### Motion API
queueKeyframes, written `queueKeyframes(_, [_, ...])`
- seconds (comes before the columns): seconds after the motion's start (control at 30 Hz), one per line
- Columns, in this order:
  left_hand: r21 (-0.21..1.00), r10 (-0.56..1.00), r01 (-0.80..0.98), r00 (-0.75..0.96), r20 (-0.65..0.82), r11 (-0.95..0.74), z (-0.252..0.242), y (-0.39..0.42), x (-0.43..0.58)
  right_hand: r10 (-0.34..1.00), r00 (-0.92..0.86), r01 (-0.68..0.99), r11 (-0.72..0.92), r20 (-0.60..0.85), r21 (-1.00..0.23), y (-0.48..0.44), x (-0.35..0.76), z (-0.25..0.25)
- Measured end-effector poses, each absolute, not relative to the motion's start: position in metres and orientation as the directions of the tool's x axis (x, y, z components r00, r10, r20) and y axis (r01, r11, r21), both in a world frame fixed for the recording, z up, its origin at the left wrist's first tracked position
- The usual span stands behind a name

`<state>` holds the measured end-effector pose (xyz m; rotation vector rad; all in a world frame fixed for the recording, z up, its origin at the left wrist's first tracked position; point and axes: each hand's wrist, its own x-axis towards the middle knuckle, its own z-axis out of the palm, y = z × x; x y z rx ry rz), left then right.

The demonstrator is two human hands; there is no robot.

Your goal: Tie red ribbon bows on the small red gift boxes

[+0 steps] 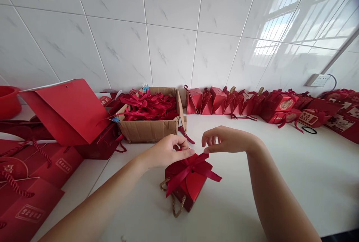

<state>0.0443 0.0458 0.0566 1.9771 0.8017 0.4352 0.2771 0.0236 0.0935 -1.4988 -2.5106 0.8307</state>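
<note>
A small red gift box (193,189) stands on the white table in front of me, with a dark red ribbon bow (193,168) tied across its top. The bow's tails spread toward the front left and the right. My left hand (174,150) is closed at the bow's left loop, thumb and fingers pinching the ribbon. From the other side, my right hand (227,139) has its thumb and fingertips closed on the upper right loop. A twisted tan cord handle (175,208) hangs at the box's left side.
Behind my left hand stands a cardboard box (148,130) heaped with red ribbons (151,105). Red gift bags (42,193) and a large red box lid (67,111) crowd the left. Several red boxes (218,100) line the tiled wall. A black ring (309,130) lies at right.
</note>
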Motion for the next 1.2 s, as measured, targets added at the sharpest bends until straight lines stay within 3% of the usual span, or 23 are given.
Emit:
queueKeyframes(0.27, [0.838, 0.690, 0.418, 0.721, -0.070, -0.351, 0.064, 0.054, 0.036, 0.802, -0.594, 0.669, 0.535, 0.061, -0.516, 0.014, 0.253, 0.092])
queueKeyframes(0.6, [0.863, 0.688, 0.459, 0.698, -0.202, -0.213, 0.052, 0.057, 0.034, 0.783, -0.619, 0.739, 0.554, -0.063, -0.383, 0.012, 0.216, 0.074])
queueKeyframes(1.2, [0.809, 0.701, 0.411, 0.713, 0.001, -0.420, 0.049, 0.061, 0.039, 0.781, -0.619, 0.763, 0.571, -0.086, -0.304, 0.011, 0.217, 0.078])
